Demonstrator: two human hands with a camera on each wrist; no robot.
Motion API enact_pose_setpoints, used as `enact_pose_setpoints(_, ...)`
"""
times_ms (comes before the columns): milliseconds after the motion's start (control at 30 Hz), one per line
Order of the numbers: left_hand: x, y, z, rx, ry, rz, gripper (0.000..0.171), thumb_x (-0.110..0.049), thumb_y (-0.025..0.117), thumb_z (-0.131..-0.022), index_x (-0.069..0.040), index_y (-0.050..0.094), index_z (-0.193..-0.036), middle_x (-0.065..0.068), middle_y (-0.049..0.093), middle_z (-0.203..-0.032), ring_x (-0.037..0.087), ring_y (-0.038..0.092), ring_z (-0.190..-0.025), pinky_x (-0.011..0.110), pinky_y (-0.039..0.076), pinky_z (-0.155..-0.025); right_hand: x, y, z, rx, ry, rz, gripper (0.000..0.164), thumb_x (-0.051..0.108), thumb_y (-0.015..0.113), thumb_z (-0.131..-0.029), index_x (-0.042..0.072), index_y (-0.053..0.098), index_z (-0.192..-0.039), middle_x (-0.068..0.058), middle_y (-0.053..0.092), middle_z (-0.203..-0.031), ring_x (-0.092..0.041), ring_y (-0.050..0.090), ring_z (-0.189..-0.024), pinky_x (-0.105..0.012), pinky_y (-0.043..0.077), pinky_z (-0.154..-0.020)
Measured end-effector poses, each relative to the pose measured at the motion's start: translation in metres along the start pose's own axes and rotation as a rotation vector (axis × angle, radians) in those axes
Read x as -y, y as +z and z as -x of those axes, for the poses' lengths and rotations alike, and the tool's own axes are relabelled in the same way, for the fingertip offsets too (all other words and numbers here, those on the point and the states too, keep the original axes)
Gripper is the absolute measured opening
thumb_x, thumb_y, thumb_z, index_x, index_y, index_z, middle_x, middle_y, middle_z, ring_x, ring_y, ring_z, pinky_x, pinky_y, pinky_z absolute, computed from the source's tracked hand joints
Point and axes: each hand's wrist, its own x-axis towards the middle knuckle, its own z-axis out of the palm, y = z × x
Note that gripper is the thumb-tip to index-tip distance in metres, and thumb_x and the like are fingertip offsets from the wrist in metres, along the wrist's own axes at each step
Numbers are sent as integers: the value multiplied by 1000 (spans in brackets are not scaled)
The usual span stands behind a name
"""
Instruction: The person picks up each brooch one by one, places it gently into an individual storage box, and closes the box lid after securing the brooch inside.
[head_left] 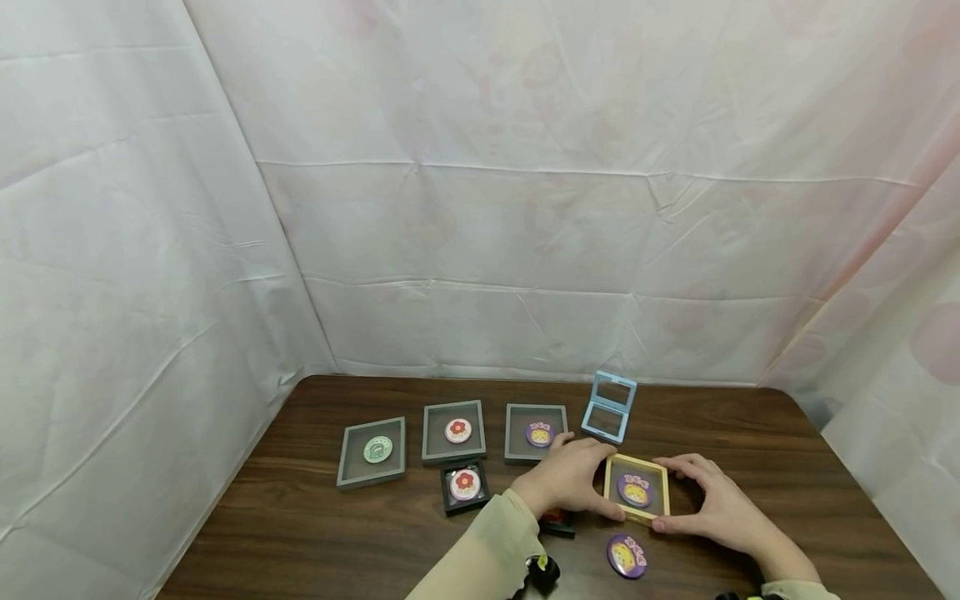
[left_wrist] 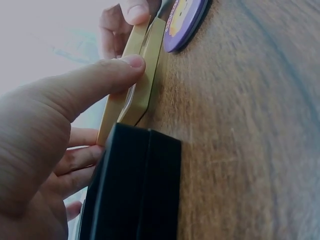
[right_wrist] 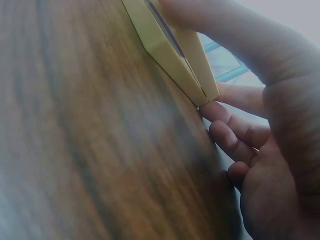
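Note:
A yellow square display frame (head_left: 664,492) holds a round purple badge (head_left: 635,491) with a yellow cartoon figure. My left hand (head_left: 567,479) grips its left side, thumb at the near corner and fingers at the far one. On the opposite side my right hand (head_left: 712,508) grips it the same way. In the left wrist view, the two halves of the yellow frame (left_wrist: 147,85) lie nearly together, a thin gap with clear film between them. Another purple badge (head_left: 626,556) lies on the table just in front. Beside the left hand, a black case (left_wrist: 135,185) is partly hidden by the wrist.
Three grey trays stand in a row: one with a green badge (head_left: 377,449), one with a red flower badge (head_left: 457,431), one with a purple badge (head_left: 539,434). A black frame (head_left: 452,506) with a flower badge sits before them. An open blue frame (head_left: 611,405) is behind.

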Motion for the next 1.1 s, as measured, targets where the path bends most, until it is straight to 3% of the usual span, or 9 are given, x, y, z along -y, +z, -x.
enact_pose_setpoints(400, 5, 6, 1, -7, 17, 37, 97, -73, 84, -84, -21, 56, -161, -13, 61, -154, 3, 54, -142, 51, 29, -128, -1, 0, 0, -6, -9, 2, 86, 51, 102, -73, 20, 69, -146, 5, 62, -128, -16, 56, -114, -56, 52, -91)
enact_pose_setpoints(667, 3, 3, 3, -14, 19, 10, 99, -74, 84, -83, -20, 56, -161, -12, 61, -154, 3, 55, -141, 51, 30, -128, 0, -1, 1, -23, -30, 41, 86, 54, 103, -70, 22, 71, -143, 10, 62, -125, -12, 56, -112, -46, 53, -88)
enact_pose_setpoints(900, -4, -1, 3, 1, 1, -55, 99, -75, 84, -82, -21, 57, -160, -12, 61, -154, 2, 55, -140, 49, 33, -126, 2, -1, -1, -4, -20, 40, 88, 58, 102, -70, 19, 71, -142, 7, 61, -126, -15, 55, -113, -58, 53, -91)
enact_pose_setpoints(1100, -1, 2, 2, 0, 2, -42, 99, -76, 83, -83, -22, 55, -161, -13, 60, -154, 2, 55, -140, 49, 31, -127, 2, -1, -1, -1, -14, 41, 88, 58, 102, -70, 20, 70, -143, 7, 61, -125, -15, 56, -112, -54, 53, -90)
